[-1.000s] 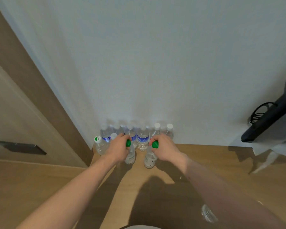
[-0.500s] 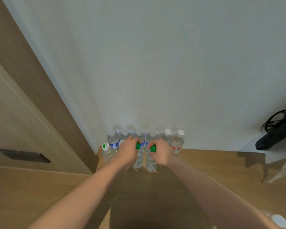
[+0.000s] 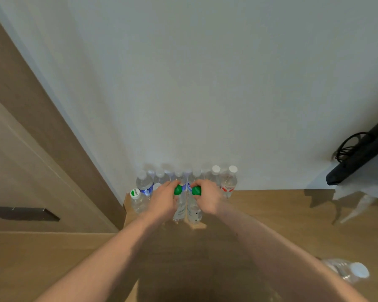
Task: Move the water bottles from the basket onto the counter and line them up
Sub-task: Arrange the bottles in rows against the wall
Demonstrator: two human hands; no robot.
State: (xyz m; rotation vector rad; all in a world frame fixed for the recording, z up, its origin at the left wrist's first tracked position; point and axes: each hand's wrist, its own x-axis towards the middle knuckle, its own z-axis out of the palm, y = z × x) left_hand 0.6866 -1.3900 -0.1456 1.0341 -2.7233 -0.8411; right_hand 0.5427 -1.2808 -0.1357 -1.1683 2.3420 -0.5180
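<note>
Two green-capped bottles brought together in front of the wall row.
Left hand (image 3: 164, 199) and right hand (image 3: 208, 198) gripped the left bottle (image 3: 180, 209) and right bottle (image 3: 194, 211), now nearly touching on the counter (image 3: 271, 214), which suggests alignment was almost done.

Only partly legible green script, perhaps "Chabaa", on a white cap (image 3: 135, 192); red label (image 3: 227, 188) print too blurred to read.

I saw the left hand (image 3: 163, 201) and right hand (image 3: 210, 199) each gripping a green-capped clear plastic bottle (image 3: 179, 211) (image 3: 194, 211), side by side on the wooden counter (image 3: 271, 214). Behind them a row of clear water bottles (image 3: 228, 184) stood against the white wall (image 3: 205, 83). A white-capped bottle (image 3: 347, 271) lay at near right.
</note>
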